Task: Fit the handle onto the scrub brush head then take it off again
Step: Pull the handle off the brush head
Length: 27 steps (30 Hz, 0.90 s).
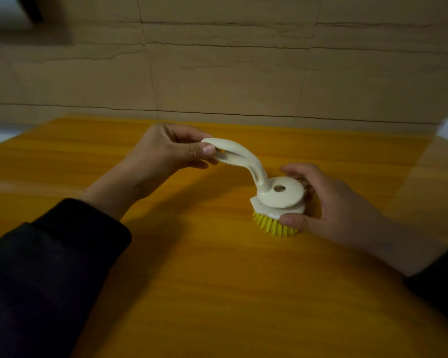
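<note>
A cream curved handle (246, 158) ends in a round disc with a hole, and that disc lies tilted on top of the scrub brush head (274, 223). The head has a cream base and yellow bristles that rest on the orange table (217, 280). My left hand (166, 153) pinches the handle's far end between thumb and fingers, up and to the left of the head. My right hand (331, 202) grips the head's right side, thumb in front and fingers behind. Whether the disc is locked onto the head cannot be told.
A wall of brown cardboard (217, 60) stands along the table's far edge. Dark sleeves cover both forearms. The table's rounded edge curves off at the right, with pale floor beyond.
</note>
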{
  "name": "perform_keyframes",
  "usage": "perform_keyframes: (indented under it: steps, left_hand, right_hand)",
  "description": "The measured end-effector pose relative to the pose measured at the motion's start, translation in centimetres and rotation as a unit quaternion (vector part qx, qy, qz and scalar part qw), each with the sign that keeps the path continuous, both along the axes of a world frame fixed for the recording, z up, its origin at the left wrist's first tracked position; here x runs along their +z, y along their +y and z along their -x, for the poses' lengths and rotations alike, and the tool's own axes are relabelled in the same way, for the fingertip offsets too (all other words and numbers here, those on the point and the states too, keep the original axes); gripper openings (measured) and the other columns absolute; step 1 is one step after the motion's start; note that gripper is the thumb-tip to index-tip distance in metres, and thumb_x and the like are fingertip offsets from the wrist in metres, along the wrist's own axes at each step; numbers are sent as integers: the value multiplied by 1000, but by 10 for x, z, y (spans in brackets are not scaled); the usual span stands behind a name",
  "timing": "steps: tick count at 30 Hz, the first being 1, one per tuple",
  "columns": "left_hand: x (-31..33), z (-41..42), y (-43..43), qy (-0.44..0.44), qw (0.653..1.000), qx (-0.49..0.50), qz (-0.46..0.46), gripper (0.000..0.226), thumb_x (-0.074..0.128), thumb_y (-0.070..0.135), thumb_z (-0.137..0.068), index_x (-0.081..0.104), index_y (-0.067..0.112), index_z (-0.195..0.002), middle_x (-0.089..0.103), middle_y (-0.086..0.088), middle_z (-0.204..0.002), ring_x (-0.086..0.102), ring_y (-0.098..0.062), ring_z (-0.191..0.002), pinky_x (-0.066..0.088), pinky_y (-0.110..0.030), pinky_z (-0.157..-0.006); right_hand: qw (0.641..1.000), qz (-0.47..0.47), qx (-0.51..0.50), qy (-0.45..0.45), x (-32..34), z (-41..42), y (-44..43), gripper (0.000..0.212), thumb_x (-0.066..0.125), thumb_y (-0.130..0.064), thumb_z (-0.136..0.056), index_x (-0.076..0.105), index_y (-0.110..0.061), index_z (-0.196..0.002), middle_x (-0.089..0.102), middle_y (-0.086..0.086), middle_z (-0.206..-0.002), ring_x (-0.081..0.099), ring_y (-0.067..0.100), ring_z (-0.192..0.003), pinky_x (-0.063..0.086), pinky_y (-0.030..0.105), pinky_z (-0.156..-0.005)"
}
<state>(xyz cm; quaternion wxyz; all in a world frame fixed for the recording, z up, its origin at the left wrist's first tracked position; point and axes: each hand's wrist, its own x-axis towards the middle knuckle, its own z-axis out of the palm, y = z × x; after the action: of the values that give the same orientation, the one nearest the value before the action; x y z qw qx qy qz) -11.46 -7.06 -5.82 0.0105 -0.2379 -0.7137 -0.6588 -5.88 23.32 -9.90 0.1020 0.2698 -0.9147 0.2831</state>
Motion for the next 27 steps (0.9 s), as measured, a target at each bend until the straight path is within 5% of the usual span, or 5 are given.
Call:
perform_keyframes:
  steps: [5,10,16,27]
  left_hand:
    - [-1,5,-5,-7,999,9,-36,24,81,26,-68,82,16,-90,82,-8,-91,77,-25,-87,62,-30,-76]
    - [-4,8,-7,-12,998,46,-40,29,76,22,-76,77,8,-101,81,-11,-95,76,-29,-93,61,-35,-80]
    - [-11,11,-6,-37,992,118,-35,26,80,30,-70,79,16,-92,81,-7,-95,77,-24,-94,57,-45,-86]
    - [-21,15,-4,-48,987,151,23,34,80,35,-68,80,16,-95,79,-13,-110,70,-35,-115,56,-53,-98]
  right_hand:
    - [997,70,0,-23,2,-1,-4,86,64,-81,-59,11,-72,-127,50,-27,-125,55,1,-116,45,24,-92]
    - [997,77,11,0,-1,1,-3,102,69,-74,-62,2,-62,-138,53,-27,-121,60,6,-106,48,29,-90]
    - [997,66,25,11,-5,5,-1,101,67,-74,-66,8,-47,-143,58,-14,-117,62,9,-98,50,31,-83]
    - [999,41,16,-4,-4,4,0,90,63,-75,-67,16,-49,-139,54,-23,-120,60,6,-102,50,32,-84]
